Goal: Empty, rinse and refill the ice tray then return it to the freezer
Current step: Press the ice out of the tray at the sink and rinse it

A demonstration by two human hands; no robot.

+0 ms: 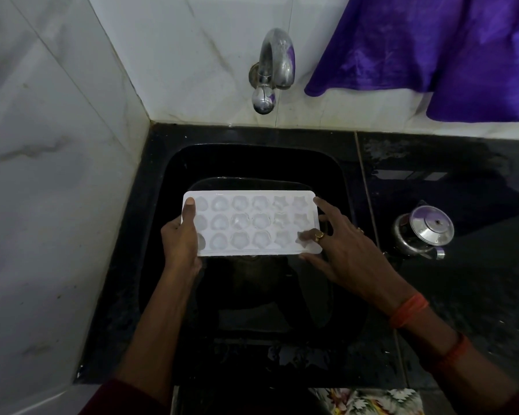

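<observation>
While being held level over the black sink [252, 157], at the middle of the view, seeming a light, thin, white plastic ice tray [252, 223]. Likely flexing and twisting under any uneven pull, turning slippery once wet, and sloshing if tipped with water aboard. Judging the two short ends the best places to take hold, with support from beneath. Showing three rows of six moulded cells, with hearts and rounded flowers towards 9 o'clock and stars towards 3 o'clock. Looking pale and cloudy inside, and not telling clearly whether ice, water or nothing. Gripping the 9 o'clock end with the left hand [180, 238], thumb [189, 211] pressed flat along the top and fingers curled under, out of sight. Touching the 3 o'clock end with the right hand [342, 244], fingers spread and fairly straight, with one fingertip at the far corner, another on the near corner cell and a third at the near edge. Steadying there rather than clamping. Wearing a ring [318, 236] and orange threads [409, 314] on that side. Facing a steel tap [274, 67] at 12 o'clock, well apart from the tray, with no water seen running. Passing outward to a purple cloth [432, 46] at 1 o'clock and a lidded steel pot [423, 232] at 3 o'clock on the black counter [447, 163].
</observation>
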